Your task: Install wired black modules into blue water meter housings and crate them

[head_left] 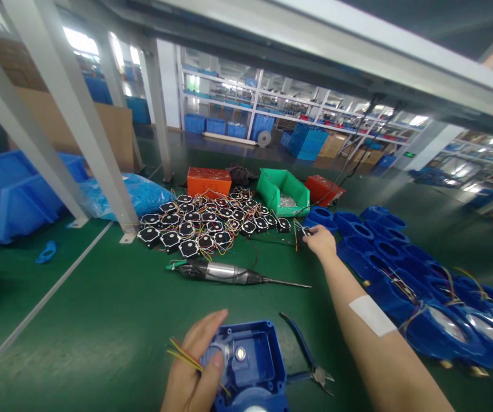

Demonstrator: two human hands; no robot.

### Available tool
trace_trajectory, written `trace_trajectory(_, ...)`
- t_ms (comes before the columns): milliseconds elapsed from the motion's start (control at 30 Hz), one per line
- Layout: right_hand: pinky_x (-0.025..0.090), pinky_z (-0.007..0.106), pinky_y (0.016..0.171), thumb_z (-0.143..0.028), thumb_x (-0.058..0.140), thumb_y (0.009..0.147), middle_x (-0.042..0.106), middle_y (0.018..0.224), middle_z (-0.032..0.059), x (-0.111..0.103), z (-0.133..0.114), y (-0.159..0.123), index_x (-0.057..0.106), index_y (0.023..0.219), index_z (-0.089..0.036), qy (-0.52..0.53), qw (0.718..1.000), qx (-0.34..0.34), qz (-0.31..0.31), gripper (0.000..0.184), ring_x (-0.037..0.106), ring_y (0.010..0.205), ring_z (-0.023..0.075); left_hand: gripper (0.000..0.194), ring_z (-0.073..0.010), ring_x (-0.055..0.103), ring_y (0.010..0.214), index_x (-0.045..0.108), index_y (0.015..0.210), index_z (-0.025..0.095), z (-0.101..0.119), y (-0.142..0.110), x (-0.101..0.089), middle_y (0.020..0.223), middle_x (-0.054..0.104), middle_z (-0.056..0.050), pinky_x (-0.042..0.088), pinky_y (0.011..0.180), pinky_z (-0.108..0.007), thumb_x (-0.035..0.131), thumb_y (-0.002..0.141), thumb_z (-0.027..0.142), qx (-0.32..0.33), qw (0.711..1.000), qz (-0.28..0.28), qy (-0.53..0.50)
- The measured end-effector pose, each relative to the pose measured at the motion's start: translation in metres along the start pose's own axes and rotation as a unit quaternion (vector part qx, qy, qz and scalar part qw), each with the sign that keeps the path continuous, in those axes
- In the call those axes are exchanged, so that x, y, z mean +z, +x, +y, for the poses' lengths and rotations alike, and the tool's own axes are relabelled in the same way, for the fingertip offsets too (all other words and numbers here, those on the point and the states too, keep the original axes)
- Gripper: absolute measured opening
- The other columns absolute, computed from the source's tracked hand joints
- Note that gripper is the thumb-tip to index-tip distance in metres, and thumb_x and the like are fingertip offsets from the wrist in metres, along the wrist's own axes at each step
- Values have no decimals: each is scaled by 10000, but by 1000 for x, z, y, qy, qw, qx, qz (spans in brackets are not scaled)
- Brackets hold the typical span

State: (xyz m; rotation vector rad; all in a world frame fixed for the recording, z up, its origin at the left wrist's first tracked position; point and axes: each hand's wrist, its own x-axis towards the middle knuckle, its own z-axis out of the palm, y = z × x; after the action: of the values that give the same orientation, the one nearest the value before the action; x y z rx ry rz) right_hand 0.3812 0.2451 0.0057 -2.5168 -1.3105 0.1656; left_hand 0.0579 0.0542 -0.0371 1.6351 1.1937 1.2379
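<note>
My left hand (199, 360) is closed on the left edge of a blue plastic housing (274, 357), an open square box with a round part at its near end. Red and yellow wires (182, 356) stick out between the thumb and fingers. Stretched far forward, my right hand (321, 242) pinches a small black module (302, 232) with coloured wires dangling from it. To its left lies a spread of similar black-and-white modules (203, 220). Between my hands are an electric screwdriver (225, 273) with a long bit and blue-handled cutters (310, 360).
A green bin (283, 191) with small metal parts stands beyond the modules, between two orange-red boxes (209, 182). Rows of blue housings (401, 269) fill the right side. Metal posts (83, 114) and a blue bag (132, 194) stand left. A beam (315, 34) crosses overhead.
</note>
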Motion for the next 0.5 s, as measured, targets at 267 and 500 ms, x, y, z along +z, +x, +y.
trace_trajectory(267, 303, 122, 448, -321, 582, 656, 475, 564, -25, -63, -13, -115, 506, 1009, -126, 149, 975, -150, -62, 411, 423, 464, 40, 491, -235, 352, 1185, 356, 1259, 284, 11, 3, -4, 1295, 401, -42, 297, 975, -416, 424, 789, 160, 107, 989, 39, 97)
trace_trajectory(500, 429, 123, 623, -156, 567, 661, 484, 980, 16, -84, -28, -210, 521, 894, -143, 240, 868, -418, -123, 238, 470, 675, 17, 497, -236, 280, 1212, 287, 1293, 260, 38, 9, 0, 1310, 340, -63, 222, 1003, -435, 394, 816, 167, 120, 987, 32, 101)
